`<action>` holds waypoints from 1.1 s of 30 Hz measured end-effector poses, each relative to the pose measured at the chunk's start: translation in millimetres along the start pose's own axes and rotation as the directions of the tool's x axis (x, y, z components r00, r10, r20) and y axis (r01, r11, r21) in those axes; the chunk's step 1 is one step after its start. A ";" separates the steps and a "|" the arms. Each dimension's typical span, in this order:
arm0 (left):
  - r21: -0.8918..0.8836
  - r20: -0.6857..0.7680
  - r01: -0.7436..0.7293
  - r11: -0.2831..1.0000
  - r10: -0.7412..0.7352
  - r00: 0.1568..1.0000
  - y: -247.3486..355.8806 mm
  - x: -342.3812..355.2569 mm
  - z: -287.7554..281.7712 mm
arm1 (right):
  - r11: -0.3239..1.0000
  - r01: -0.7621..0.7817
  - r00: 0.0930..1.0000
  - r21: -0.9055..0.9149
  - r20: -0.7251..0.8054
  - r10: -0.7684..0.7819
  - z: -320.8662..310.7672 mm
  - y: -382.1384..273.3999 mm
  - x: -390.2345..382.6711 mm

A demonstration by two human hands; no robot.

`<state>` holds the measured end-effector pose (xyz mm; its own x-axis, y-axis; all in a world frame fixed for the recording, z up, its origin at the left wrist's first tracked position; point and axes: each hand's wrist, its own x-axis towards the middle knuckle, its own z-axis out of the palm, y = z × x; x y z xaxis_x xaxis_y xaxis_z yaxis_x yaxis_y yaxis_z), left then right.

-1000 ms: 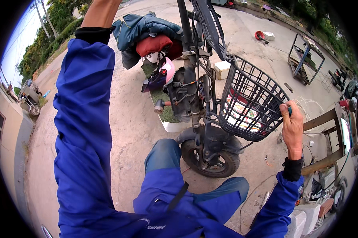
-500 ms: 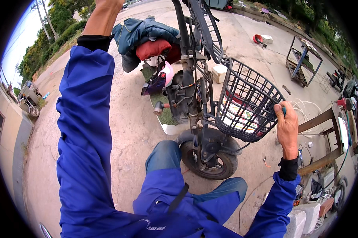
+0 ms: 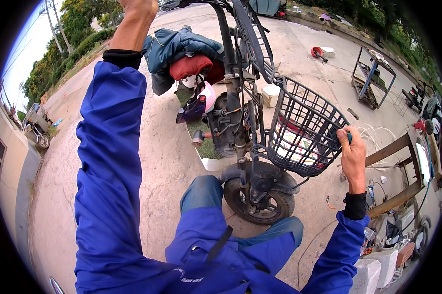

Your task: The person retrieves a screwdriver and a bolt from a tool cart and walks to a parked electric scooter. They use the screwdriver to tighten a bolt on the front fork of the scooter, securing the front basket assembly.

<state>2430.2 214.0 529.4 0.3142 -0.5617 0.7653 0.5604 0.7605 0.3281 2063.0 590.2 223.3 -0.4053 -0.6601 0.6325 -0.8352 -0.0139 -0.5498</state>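
A dark scooter stands before me, its stem [image 3: 238, 122] exposed with wires along it and its front wheel [image 3: 274, 211] between my knees. A black wire basket [image 3: 304, 125] with printed material inside is attached at the right. My right hand [image 3: 353, 154] grips the basket's right rim, closed, along with a small teal item [image 3: 348, 135] that I cannot make out. My left hand [image 3: 136, 14] is raised at the top edge near the handlebar; its fingers are out of frame. A pink-and-dark helmet [image 3: 196, 105] and red and teal padded covers [image 3: 181, 46] sit behind the stem.
A metal cart [image 3: 372, 81] and a red object [image 3: 317, 53] stand behind at right. A wooden frame [image 3: 392, 198], coiled hose, cables and concrete blocks [image 3: 370, 272] crowd the right side. A white box [image 3: 271, 97] lies behind the basket. A parked three-wheeler [image 3: 37, 127] is far left.
The basket and my right hand have shifted slightly left in the picture. My raised left arm has moved a little to the right. Both hands keep similar poses.
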 end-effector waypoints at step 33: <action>0.805 0.496 -0.016 0.593 -0.658 0.567 -0.8 -433.7 -219.2 | 0.998 -0.056 0.994 -0.037 -0.101 0.052 25.6 20.1 4.0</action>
<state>2461.4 385.6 75.8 -0.5704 -0.6574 0.4924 -0.2897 0.7220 0.6283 2054.1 568.0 200.8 -0.4839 -0.5810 0.6544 -0.8241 0.0510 -0.5641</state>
